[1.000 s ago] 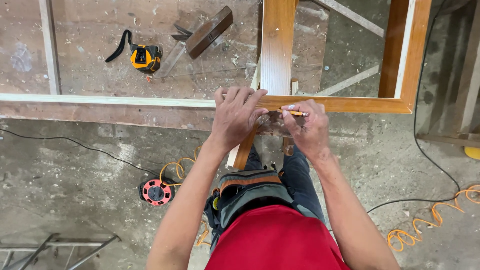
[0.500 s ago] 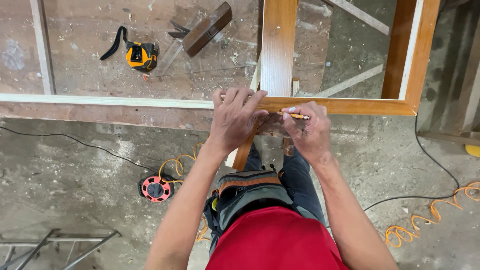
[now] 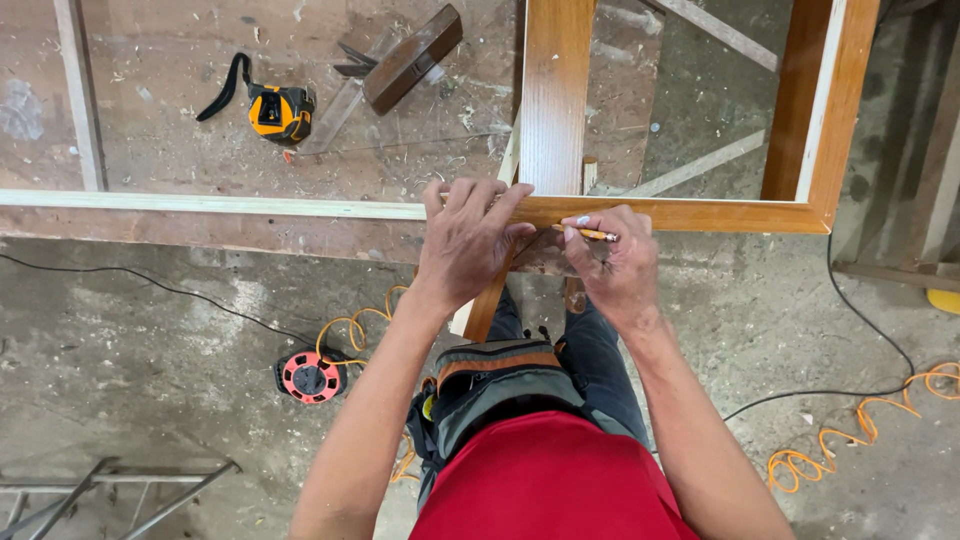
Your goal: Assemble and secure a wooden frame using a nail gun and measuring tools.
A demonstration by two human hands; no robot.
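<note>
Left hand [image 3: 470, 240] spread flat; right hand [image 3: 618, 262] pinched shut.

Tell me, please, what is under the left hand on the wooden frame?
The left hand lies flat on the varnished wooden frame, where the upright rail meets the horizontal one. The joint beneath the palm is covered. Beside it, the right hand holds a pencil.

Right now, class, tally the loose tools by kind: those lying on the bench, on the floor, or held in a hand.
Tape measure: 1
Try square: 1
Pencil, held in the right hand: 1
Red reel on the floor: 1
Total: 4
</note>
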